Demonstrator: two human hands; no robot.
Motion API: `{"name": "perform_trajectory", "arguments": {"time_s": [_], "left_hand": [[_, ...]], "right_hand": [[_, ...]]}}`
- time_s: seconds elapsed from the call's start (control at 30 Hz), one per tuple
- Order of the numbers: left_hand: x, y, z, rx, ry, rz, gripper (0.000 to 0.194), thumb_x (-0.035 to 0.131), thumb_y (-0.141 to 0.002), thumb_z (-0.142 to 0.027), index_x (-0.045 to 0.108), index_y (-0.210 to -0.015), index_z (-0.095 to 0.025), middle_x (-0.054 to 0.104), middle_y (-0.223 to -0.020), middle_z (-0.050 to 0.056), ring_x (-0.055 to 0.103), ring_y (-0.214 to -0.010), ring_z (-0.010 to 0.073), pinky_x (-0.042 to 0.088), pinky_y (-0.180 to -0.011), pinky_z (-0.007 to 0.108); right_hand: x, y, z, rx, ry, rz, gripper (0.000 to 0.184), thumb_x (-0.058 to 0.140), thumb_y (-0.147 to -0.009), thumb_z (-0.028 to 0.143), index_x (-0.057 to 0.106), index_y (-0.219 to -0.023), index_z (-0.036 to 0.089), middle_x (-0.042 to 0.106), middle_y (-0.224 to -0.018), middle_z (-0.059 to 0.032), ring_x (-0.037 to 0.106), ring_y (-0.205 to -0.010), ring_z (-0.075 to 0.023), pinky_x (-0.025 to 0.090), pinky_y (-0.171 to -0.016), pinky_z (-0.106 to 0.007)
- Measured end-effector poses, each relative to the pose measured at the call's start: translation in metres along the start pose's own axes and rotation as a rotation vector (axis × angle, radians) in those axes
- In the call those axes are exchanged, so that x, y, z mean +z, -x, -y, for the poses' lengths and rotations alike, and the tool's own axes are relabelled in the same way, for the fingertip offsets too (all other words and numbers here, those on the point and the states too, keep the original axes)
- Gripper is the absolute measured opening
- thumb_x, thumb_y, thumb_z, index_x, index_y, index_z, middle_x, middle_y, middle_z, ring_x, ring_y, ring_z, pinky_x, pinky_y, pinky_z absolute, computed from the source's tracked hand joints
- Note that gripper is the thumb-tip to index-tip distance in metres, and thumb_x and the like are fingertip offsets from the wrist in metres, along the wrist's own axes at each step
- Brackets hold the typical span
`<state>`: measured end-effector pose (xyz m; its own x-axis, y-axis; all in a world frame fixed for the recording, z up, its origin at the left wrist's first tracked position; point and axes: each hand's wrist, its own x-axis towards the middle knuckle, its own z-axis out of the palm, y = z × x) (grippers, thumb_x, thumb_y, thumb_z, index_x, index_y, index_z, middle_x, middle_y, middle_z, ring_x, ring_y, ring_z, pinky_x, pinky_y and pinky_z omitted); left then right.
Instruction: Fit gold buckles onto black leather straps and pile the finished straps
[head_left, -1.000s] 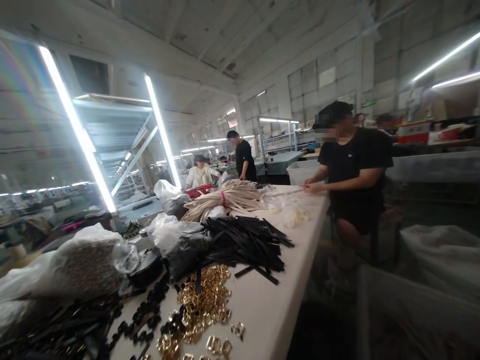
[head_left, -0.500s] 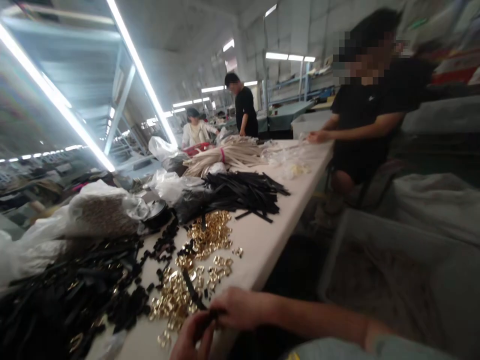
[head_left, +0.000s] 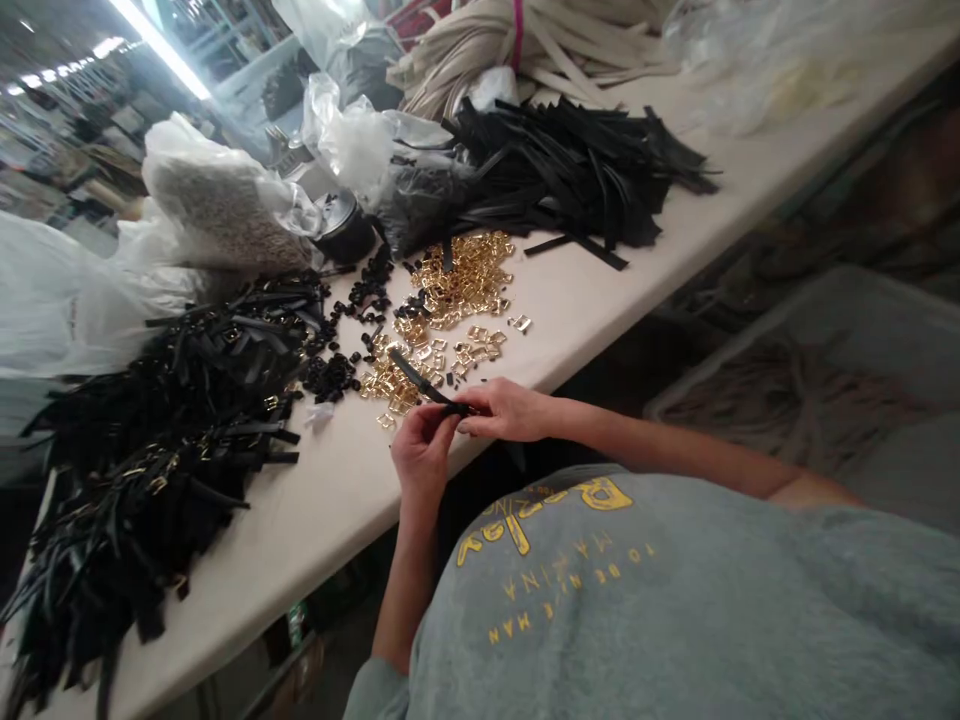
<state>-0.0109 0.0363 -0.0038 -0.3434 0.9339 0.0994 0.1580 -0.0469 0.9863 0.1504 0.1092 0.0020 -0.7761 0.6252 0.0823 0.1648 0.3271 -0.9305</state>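
A short black strap [head_left: 411, 374] is held between my two hands over the table's near edge, one end pointing up and left. My left hand [head_left: 421, 440] pinches it between thumb and fingers. My right hand [head_left: 510, 410] grips the strap's other end, where the fingers hide any small part. Just beyond lie loose gold buckles [head_left: 465, 275] in a spread heap. Small black loops [head_left: 330, 377] are piled to their left.
Finished-looking black straps with buckles [head_left: 180, 400] cover the table's left side. Plain black strips [head_left: 577, 170] lie farther back, near a beige strap bundle [head_left: 465, 50]. Plastic bags [head_left: 217, 190] and a black round tin [head_left: 343, 225] stand behind. A bin [head_left: 810, 380] sits below, right.
My view has tipped down from the room and co-workers to the table and my hands. Both hands still hold the black strap close together.
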Motion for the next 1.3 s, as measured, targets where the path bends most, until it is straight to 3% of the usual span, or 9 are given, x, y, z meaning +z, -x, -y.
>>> {"name": "perform_trajectory", "arguments": {"time_s": [0.33,0.5,0.63,0.83,1.0,1.3], "left_hand": [[0.003,0.002,0.000,-0.058,0.131,-0.007,0.026,0.080,-0.073,-0.036,0.067,-0.086,-0.017,0.071,-0.075,0.002,0.067,-0.068,0.0134,0.056,-0.071,0.028],[-0.002,-0.005,0.006,-0.250,0.324,-0.096,0.037,0.081,-0.069,-0.045,0.062,-0.084,-0.017,0.072,-0.078,0.002,0.069,-0.064,0.0122,0.056,-0.066,0.024],[-0.004,-0.015,0.003,-0.353,0.460,-0.164,0.046,0.085,-0.061,-0.048,0.062,-0.086,-0.018,0.069,-0.068,-0.002,0.065,-0.056,0.0087,0.051,-0.057,0.019],[0.010,-0.015,0.002,-0.305,0.474,-0.170,0.042,0.090,-0.055,-0.040,0.064,-0.078,-0.017,0.069,-0.069,-0.003,0.063,-0.056,0.0068,0.051,-0.061,0.019],[0.020,-0.010,0.006,-0.266,0.456,-0.160,0.036,0.087,-0.060,-0.040,0.068,-0.081,-0.017,0.071,-0.073,-0.002,0.065,-0.061,0.0083,0.052,-0.064,0.021],[0.022,-0.011,0.016,-0.289,0.448,-0.148,0.034,0.088,-0.056,-0.041,0.070,-0.072,-0.016,0.070,-0.071,0.000,0.061,-0.059,0.0087,0.048,-0.061,0.022]], "right_hand": [[0.002,-0.004,0.002,0.084,-0.315,-0.139,0.023,0.055,-0.089,0.032,0.065,-0.092,0.011,0.068,-0.074,-0.0016,0.063,-0.063,-0.0089,0.052,-0.062,-0.022],[0.001,0.000,0.003,0.130,-0.229,-0.193,0.018,0.054,-0.087,0.026,0.065,-0.086,0.012,0.065,-0.066,0.0009,0.060,-0.058,-0.0081,0.047,-0.059,-0.020],[0.004,0.000,0.002,0.114,-0.116,-0.218,0.015,0.054,-0.085,0.021,0.066,-0.081,0.012,0.062,-0.060,0.0034,0.051,-0.053,-0.0059,0.037,-0.055,-0.019],[0.008,-0.004,0.002,0.127,-0.010,-0.298,0.013,0.058,-0.083,0.019,0.066,-0.075,0.014,0.059,-0.058,0.0040,0.045,-0.054,-0.0064,0.030,-0.054,-0.020],[0.009,-0.004,0.003,0.106,0.013,-0.359,0.012,0.058,-0.083,0.018,0.065,-0.074,0.015,0.059,-0.060,0.0035,0.046,-0.057,-0.0075,0.031,-0.057,-0.021],[0.007,-0.001,0.004,0.144,-0.092,-0.272,0.016,0.056,-0.090,0.024,0.065,-0.082,0.014,0.065,-0.064,0.0011,0.057,-0.059,-0.0093,0.041,-0.060,-0.020]]}}
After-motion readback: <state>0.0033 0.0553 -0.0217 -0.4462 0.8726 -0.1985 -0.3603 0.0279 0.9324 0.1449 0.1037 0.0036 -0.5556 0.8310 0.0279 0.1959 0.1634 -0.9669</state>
